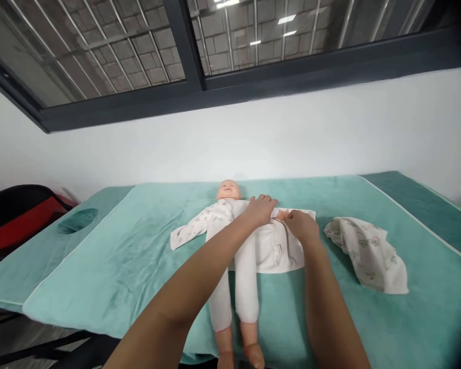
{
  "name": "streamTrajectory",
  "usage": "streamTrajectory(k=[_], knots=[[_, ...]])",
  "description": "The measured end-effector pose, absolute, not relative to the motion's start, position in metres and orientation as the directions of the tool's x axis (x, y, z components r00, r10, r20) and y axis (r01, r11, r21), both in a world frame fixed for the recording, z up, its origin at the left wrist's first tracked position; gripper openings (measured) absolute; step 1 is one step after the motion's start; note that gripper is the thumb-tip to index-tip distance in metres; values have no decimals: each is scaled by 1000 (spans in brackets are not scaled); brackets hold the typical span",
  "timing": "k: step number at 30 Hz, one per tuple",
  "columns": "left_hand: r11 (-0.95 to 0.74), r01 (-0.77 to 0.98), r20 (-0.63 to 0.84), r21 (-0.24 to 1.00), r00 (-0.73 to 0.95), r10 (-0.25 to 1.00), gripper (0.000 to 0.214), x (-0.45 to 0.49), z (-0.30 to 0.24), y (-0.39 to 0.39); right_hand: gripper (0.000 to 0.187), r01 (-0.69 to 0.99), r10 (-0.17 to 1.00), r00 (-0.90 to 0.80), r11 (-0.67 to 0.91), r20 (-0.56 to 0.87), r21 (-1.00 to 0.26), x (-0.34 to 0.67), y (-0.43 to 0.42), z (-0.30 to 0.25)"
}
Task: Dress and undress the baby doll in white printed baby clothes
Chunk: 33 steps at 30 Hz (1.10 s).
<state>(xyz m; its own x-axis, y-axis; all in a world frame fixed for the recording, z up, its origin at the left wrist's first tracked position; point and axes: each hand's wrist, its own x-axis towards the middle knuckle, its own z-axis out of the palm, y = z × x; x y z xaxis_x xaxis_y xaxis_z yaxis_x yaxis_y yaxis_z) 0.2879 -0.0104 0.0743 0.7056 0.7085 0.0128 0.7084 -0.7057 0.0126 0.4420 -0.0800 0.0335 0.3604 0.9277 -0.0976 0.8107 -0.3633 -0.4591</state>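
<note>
A baby doll (229,190) lies on its back on a teal-covered table (138,256), head toward the wall, wearing white printed clothing. My left hand (260,208) rests flat on the doll's chest with fingers spread. Just to its right, my right hand (301,225) has its fingers pinched on the open flap of the white garment (276,251) near the doll's arm. The doll's white-clad legs point toward me, its bare feet at the table's near edge.
A crumpled white printed cloth (369,253) lies on the table to the right of the doll. A face hole (77,220) sits in the table's left end. A red and black object (19,215) stands left of the table. A white wall and window are behind.
</note>
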Motion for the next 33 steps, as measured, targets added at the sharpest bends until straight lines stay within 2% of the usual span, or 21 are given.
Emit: streamTrajectory(k=[2, 6, 11, 13, 15, 18, 20, 23, 25, 27, 29, 31, 33], knots=[[-725, 689, -8, 14, 725, 689, 42, 295, 64, -5, 28, 828, 948, 301, -313, -101, -466, 443, -80, 30], [-709, 705, 9, 17, 709, 705, 27, 287, 59, 3, 34, 803, 969, 239, -231, -58, -549, 439, -75, 24], [-636, 769, 124, 59, 627, 769, 35, 264, 80, 5, 33, 669, 964, 254, -230, -73, -707, 425, -70, 17], [-649, 758, 159, 60, 635, 756, 34, 255, 87, 2, 28, 584, 969, 228, -211, -91, -783, 423, -69, 14], [-700, 714, 148, 1, 693, 706, 30, 246, 92, -4, 25, 479, 974, 215, -170, -73, -861, 426, -68, 10], [-754, 639, 86, -152, 769, 634, 26, 233, 96, -13, 20, 327, 970, 245, -94, -12, -941, 435, -64, 9], [-752, 614, 57, -239, 782, 620, 27, 226, 99, -16, 24, 203, 955, 296, -39, 23, -979, 441, -62, 12], [-725, 623, 34, -294, 765, 643, 27, 222, 101, -18, 33, 34, 936, 349, 31, 41, -999, 449, -64, 21], [-691, 664, 30, -286, 727, 686, 25, 227, 96, -19, 38, -116, 943, 333, 69, 26, -991, 450, -68, 30], [-664, 728, 50, -173, 679, 732, 25, 239, 86, -20, 42, -299, 963, 269, 102, 19, -949, 447, -72, 39], [-650, 759, 74, -27, 650, 756, 33, 255, 72, -21, 42, -414, 975, 215, 135, 48, -900, 438, -75, 46], [-632, 743, 120, 221, 622, 774, 48, 270, 59, -21, 40, -413, 976, 196, 169, 94, -895, 426, -76, 52], [-542, 644, 159, 540, 555, 817, 48, 279, 53, -19, 40, -387, 982, 134, 178, 136, -905, 413, -76, 56]])
